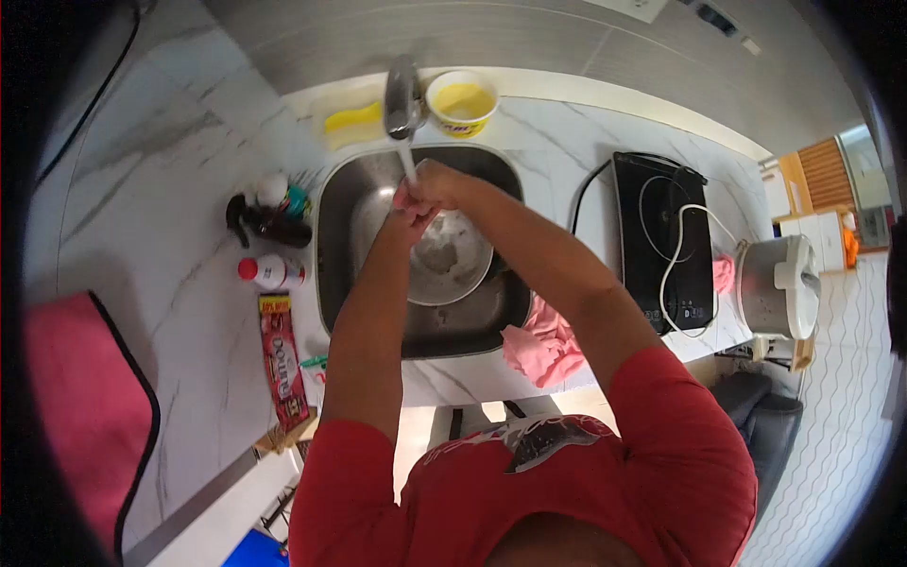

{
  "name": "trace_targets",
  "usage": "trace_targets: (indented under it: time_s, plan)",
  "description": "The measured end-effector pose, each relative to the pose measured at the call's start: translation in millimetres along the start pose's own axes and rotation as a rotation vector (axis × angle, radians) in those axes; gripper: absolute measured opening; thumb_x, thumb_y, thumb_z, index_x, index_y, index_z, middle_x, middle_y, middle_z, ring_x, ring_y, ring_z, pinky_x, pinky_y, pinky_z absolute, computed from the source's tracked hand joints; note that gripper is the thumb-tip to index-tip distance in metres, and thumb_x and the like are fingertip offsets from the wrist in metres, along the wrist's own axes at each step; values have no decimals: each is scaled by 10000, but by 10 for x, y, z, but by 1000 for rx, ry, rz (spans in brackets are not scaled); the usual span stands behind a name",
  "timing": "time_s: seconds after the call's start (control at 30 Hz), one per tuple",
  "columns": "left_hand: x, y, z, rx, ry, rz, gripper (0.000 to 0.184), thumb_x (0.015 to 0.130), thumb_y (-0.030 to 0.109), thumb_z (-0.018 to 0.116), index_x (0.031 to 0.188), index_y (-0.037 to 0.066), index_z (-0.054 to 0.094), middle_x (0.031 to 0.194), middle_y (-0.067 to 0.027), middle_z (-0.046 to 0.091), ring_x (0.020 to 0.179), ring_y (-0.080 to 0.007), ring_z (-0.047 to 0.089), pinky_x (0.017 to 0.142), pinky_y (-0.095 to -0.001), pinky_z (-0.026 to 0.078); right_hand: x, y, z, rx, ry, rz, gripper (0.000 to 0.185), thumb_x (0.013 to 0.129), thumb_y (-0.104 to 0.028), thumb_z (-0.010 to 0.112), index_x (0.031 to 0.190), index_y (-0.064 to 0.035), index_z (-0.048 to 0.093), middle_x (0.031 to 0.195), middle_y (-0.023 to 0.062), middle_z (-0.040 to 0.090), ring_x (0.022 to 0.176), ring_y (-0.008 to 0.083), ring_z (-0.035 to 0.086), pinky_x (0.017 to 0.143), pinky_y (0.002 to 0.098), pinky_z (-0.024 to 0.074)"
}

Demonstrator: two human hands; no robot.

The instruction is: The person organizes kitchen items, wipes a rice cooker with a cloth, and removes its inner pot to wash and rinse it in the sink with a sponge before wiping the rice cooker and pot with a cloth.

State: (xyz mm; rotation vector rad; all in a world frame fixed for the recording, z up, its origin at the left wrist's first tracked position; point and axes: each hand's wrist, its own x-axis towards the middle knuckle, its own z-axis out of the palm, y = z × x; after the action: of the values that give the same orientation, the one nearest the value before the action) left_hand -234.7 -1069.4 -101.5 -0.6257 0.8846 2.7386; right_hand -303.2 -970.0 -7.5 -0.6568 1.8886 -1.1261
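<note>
Water runs from the faucet (402, 99) onto my two hands, which touch each other over the sink (453, 333). My left hand (411, 219) is on the near side, its fingers bent against the other hand. My right hand (436, 184) lies just above it, fingers curled and partly hidden. Whether anything small is between them I cannot make out. Beneath them a round metal pan (458, 255) with some water in it rests in the sink.
Behind the sink are a yellow sponge (352, 117) and a yellow-labelled tub (463, 102). Bottles (276, 271) and a red packet (283, 359) lie left. A pink cloth (543, 345), a black cooktop (661, 246) and a metal pot (770, 288) are right.
</note>
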Motion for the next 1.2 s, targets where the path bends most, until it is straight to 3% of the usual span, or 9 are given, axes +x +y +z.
trace_targets:
  time_s: [0.27,0.37,0.43,0.47,0.53,0.73,0.8,1.07,1.2]
  plan:
    - [497,-69,-495,363,50,46,375,870,458,484,1168,231,497,1048,8,579,865,-122,576,758,-254,487,-159,-442,-10,60,-143,133,136,725,-27,556,801,25,656,720,109,632,542,161,580,432,256,437]
    - [411,161,-482,425,-443,152,392,856,510,470,1094,207,544,946,6,601,777,-131,575,684,-279,482,-107,-397,-43,14,-221,64,146,744,-47,536,797,24,651,714,105,627,566,157,585,463,257,454]
    - [610,240,-483,-377,-1028,-438,439,800,171,643,1201,205,467,1223,-29,519,1038,-211,563,822,-402,511,50,-289,-9,98,-220,85,162,758,-58,521,814,25,648,729,106,626,589,159,586,485,262,462]
    - [573,240,-467,-381,-1024,-435,439,800,171,643,1201,205,467,1223,-29,519,1038,-211,563,822,-402,511,109,-215,17,182,-213,109,179,772,-68,506,832,26,645,744,106,625,612,160,588,506,267,469]
    - [312,359,-186,365,64,-137,501,802,245,654,1250,219,431,1260,-12,491,1008,-210,572,819,-419,508,30,-387,4,183,-215,125,182,777,-65,499,845,26,640,768,108,623,638,163,589,524,275,476]
    - [-145,415,13,670,-227,211,506,815,215,657,1255,216,408,1107,-32,566,938,-218,587,785,-416,520,-64,-461,-66,208,-292,96,208,817,-155,502,889,-45,664,794,89,635,773,161,603,532,311,485]
    - [-306,389,406,653,-80,212,518,800,224,675,1246,212,411,1061,-37,571,920,-211,589,772,-406,524,-158,-521,-125,-410,-195,-333,193,758,-46,535,901,11,651,809,98,628,669,155,585,574,273,483]
    - [-65,416,339,466,-204,24,356,787,242,667,1125,191,567,968,-48,614,829,-173,595,688,-324,503,-602,-309,-77,-185,238,-126,154,760,-109,597,831,-8,689,735,63,652,643,134,589,601,257,481]
    - [-231,603,704,1713,-3,152,236,781,270,587,885,74,666,895,-146,649,825,-288,631,720,-380,506,-507,275,24,78,487,165,171,812,-118,563,830,10,675,770,100,644,678,185,608,655,274,514]
